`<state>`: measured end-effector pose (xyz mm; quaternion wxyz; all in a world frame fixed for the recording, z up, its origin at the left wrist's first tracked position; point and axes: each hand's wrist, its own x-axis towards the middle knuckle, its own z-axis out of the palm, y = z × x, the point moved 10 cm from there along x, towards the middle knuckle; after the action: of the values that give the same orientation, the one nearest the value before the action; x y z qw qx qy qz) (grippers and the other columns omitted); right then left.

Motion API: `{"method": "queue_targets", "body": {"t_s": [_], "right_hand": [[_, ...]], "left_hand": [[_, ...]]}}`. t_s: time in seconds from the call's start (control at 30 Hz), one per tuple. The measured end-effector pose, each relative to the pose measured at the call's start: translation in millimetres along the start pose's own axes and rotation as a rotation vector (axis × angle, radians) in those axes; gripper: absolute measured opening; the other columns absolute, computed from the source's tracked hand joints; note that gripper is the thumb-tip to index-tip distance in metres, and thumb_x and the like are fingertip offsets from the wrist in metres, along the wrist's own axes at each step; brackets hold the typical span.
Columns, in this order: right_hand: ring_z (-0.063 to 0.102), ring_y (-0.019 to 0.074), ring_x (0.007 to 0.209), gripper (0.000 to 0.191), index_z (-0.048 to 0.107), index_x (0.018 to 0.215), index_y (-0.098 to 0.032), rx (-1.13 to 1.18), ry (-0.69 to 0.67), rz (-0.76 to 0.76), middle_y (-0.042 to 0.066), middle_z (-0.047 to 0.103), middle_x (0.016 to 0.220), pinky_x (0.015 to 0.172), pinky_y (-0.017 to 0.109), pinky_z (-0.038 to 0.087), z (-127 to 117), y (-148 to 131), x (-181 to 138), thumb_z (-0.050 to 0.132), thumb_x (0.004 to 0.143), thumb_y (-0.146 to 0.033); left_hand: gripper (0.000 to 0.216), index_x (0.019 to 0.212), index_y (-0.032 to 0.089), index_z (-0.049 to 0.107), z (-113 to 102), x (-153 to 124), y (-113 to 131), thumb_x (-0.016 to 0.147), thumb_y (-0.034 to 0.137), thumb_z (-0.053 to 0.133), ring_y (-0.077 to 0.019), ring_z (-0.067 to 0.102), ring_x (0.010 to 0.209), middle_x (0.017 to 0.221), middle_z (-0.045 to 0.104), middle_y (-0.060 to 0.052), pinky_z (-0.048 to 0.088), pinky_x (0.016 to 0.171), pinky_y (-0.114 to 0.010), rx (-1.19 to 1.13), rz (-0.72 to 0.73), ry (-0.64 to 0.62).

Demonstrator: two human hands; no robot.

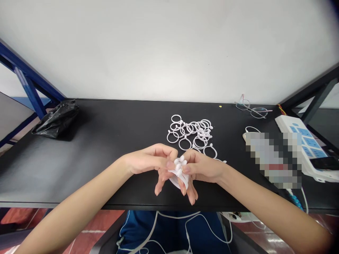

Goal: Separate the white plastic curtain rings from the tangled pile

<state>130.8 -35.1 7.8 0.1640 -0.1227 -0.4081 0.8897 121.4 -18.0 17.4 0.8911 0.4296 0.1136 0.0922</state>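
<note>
Head view: pinching a bunch of white rings [180, 172] by its knobbed end, between the left hand [156, 159] and right hand [202, 167], brought close together. Held above the desk [113, 127], near its front edge. Just beyond the hands, see loose rings [202, 134]; farther right, glasses [250, 108] and a power strip [314, 150]; far left, a black bag [58, 120].

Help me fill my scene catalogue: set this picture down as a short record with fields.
Left hand: pinching a bunch of white rings
Right hand: pinching the same bunch from the other side
Rings held: overlapping, count unclear
Loose rings: white, clustered beyond the hands
Surface: black table
Left side: crumpled black plastic bag
Right side: eyeglasses near the wall; white power strip
Obscured: pixelated object beside the power strip
</note>
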Motion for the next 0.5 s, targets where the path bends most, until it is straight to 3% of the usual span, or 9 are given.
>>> {"method": "queue_targets", "body": {"t_s": [0.13, 0.23, 0.37, 0.5], "right_hand": [[0.069, 0.0125, 0.055, 0.033, 0.067, 0.078, -0.010, -0.042, -0.055, -0.015, 0.003, 0.070, 0.065, 0.052, 0.019, 0.056, 0, 2, -2, 0.072, 0.080, -0.043], [0.065, 0.0106, 0.046, 0.034, 0.064, 0.076, -0.010, -0.043, -0.110, -0.015, 0.000, 0.066, 0.060, 0.049, 0.019, 0.054, 4, 0, -5, 0.068, 0.084, -0.043], [0.064, 0.0104, 0.043, 0.030, 0.064, 0.088, -0.008, -0.062, -0.099, 0.036, -0.002, 0.062, 0.059, 0.046, 0.019, 0.053, 8, -7, -8, 0.065, 0.088, -0.038], [0.068, 0.0140, 0.052, 0.034, 0.062, 0.095, -0.008, -0.008, -0.154, 0.083, 0.001, 0.064, 0.066, 0.055, 0.025, 0.057, 18, -9, -9, 0.060, 0.090, -0.041]], "left_hand": [[0.025, 0.076, 0.015, 0.047, 11, -3, 7, 0.084, 0.026, 0.068, -0.0146, 0.069, 0.051, 0.070, 0.071, -0.003, 0.055, 0.045, -0.018, 0.011, 0.024, -0.034], [0.023, 0.081, 0.017, 0.043, 15, -6, 9, 0.087, 0.021, 0.064, -0.0134, 0.069, 0.049, 0.071, 0.071, -0.001, 0.055, 0.044, -0.017, 0.011, 0.036, -0.028], [0.034, 0.081, 0.019, 0.034, 11, -4, 6, 0.084, 0.017, 0.068, -0.0134, 0.067, 0.045, 0.075, 0.073, -0.001, 0.056, 0.042, -0.019, -0.013, 0.019, 0.029], [0.034, 0.084, 0.016, 0.045, 5, -1, -3, 0.074, 0.017, 0.077, -0.0150, 0.070, 0.055, 0.074, 0.074, -0.002, 0.059, 0.044, -0.020, -0.010, -0.062, 0.064]]}}
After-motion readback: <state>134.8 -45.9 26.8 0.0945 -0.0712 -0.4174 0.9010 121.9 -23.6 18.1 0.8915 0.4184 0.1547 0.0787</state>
